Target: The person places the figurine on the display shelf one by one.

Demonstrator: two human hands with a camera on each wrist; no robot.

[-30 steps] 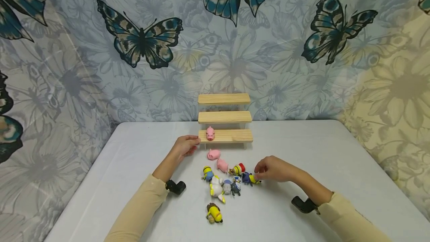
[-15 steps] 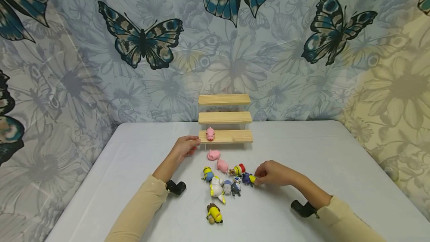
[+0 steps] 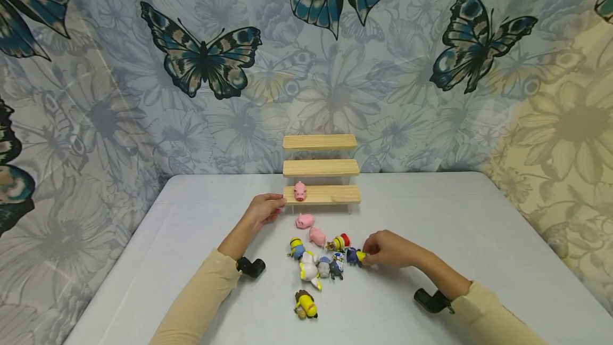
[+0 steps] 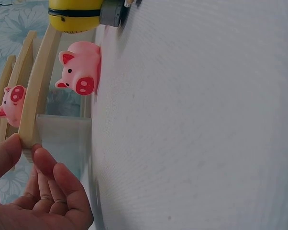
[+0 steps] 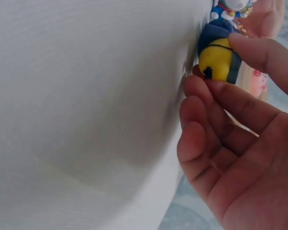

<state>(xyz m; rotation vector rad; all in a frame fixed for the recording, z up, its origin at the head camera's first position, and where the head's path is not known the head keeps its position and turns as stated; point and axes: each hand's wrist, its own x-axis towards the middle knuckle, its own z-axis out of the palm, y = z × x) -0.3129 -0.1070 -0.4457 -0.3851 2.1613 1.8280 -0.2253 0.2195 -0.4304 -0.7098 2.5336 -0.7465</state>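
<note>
My left hand (image 3: 263, 210) pinches the left end of a three-step wooden display stand's lowest board (image 3: 330, 195); thumb and forefinger grip that edge in the left wrist view. On this board sits a pink toy pig (image 3: 299, 191). In front of the stand, my right hand (image 3: 390, 248) pinches a yellow and dark-blue minion figurine (image 5: 216, 62) lying on the table, its thumb on one side and forefinger on the other. Beside that figurine is a minion with a red cap (image 3: 341, 241). Two more pink pigs, one being this pig (image 4: 82, 69), lie before the stand.
A white figure with yellow parts (image 3: 308, 268), a blue-and-yellow minion (image 3: 296, 248) and small grey-blue figures (image 3: 336, 267) cluster mid-table. Nearer lies a yellow and brown figurine (image 3: 305, 304). A butterfly-print cloth (image 3: 335, 89) hangs behind the white table (image 3: 215, 190).
My right hand has lowered slightly and its fingers have closed round the yellow and dark-blue minion figurine. The left hand keeps its hold on the board.
</note>
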